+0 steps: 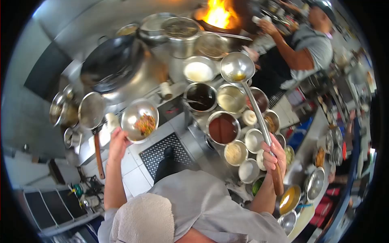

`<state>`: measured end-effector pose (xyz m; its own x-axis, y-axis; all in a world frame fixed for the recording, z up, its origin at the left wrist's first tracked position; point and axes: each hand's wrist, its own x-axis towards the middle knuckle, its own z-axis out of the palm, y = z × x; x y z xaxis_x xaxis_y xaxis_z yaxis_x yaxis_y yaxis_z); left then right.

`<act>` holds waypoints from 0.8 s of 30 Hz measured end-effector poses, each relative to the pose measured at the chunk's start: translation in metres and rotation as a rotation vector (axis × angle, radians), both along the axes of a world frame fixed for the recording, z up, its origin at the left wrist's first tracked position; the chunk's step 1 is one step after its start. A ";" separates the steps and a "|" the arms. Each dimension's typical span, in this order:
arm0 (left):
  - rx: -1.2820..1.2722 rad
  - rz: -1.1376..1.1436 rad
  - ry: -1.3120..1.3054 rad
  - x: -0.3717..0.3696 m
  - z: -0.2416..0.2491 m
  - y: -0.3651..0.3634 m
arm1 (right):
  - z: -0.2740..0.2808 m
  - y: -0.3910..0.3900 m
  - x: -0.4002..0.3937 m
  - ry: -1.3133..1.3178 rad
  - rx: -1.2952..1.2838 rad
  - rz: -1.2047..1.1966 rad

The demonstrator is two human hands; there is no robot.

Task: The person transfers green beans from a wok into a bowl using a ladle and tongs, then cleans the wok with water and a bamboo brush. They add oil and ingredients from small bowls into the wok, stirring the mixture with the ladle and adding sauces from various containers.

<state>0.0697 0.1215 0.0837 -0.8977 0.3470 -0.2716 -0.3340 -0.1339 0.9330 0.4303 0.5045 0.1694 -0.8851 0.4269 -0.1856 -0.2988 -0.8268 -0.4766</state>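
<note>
My left hand [118,145] grips the rim of a steel bowl [133,114], which is tilted toward me and holds chopped, reddish-green food [146,124]. My right hand [274,154] is closed around the handle of a long ladle [256,103]. Its wooden end sticks out below my fingers. The ladle's round cup, with a little yellowish liquid inside, is raised over the seasoning pots. Beneath it are a pot of red-brown sauce [223,128], a pot of dark sauce [200,97] and a pot of pale liquid [231,99].
A large black wok [109,65] sits on the range at left. Near my left hand are a strainer [91,110] and a wood-handled tool [99,156]. Flames [220,14] rise from a wok at the back, where a co-worker [308,48] stands. A perforated mat [166,152] lies on the floor.
</note>
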 end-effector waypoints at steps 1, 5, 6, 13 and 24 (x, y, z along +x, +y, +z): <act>-0.011 0.034 0.074 -0.022 0.010 -0.018 | 0.004 -0.002 -0.023 0.050 -0.032 0.067; -0.066 0.134 0.305 -0.113 0.057 -0.068 | 0.009 -0.018 -0.132 0.221 -0.168 0.332; -0.141 0.199 0.357 -0.131 0.077 -0.069 | 0.008 -0.026 -0.164 0.224 -0.165 0.370; -0.999 0.349 0.788 -0.319 0.121 -0.067 | -0.013 -0.117 -0.382 -0.179 0.570 0.500; -1.476 -0.284 1.521 -0.503 0.002 0.018 | -0.071 -0.171 -0.475 -0.506 1.816 0.389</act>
<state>-0.4332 0.1399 0.0857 -0.5996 0.7426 0.2983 0.7118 0.6652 -0.2255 -0.0446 0.3334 0.0987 -0.9793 0.1972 -0.0447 0.1739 0.7085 -0.6839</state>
